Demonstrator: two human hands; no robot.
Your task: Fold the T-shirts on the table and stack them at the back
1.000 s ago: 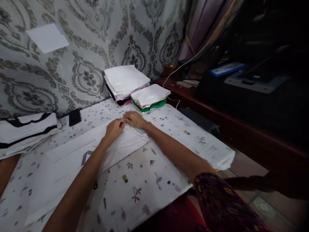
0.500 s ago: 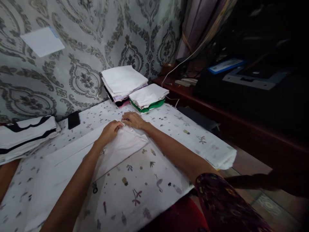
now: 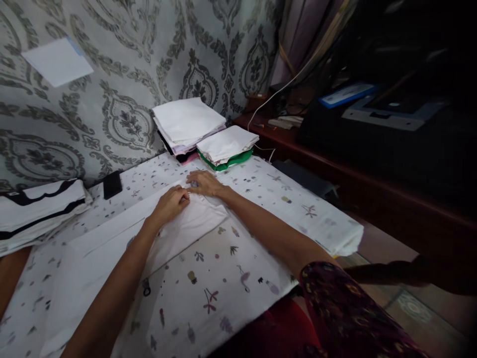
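Note:
A thin white garment (image 3: pixel 108 253) is spread lengthwise over the patterned cloth, with a small dark striped mark beside my left forearm. Its right end (image 3: pixel 201 219) lies folded and a little creased. My left hand (image 3: pixel 172 205) is closed at the upper edge of this end, its fingertips curled onto the fabric. Just beyond it, my right hand (image 3: pixel 204 183) rests at the garment's far corner. Its thumb and fingers are apart, and a bit of grey shows in the gap. My forearm hides part of the garment's middle.
Two stacks of folded cloth, a larger one (image 3: pixel 188 122) and a smaller green-edged one (image 3: pixel 227 144), stand at the back. A dark phone (image 3: pixel 112 185) and black-and-white folded clothes (image 3: pixel 40 211) lie left. Another person's arm (image 3: pixel 13 278) shows there. Dark red furniture (image 3: pixel 335 174) borders the right.
My left hand has shifted slightly down and away from the right hand. My right thumb and fingers have spread apart. The whole view has drifted slightly.

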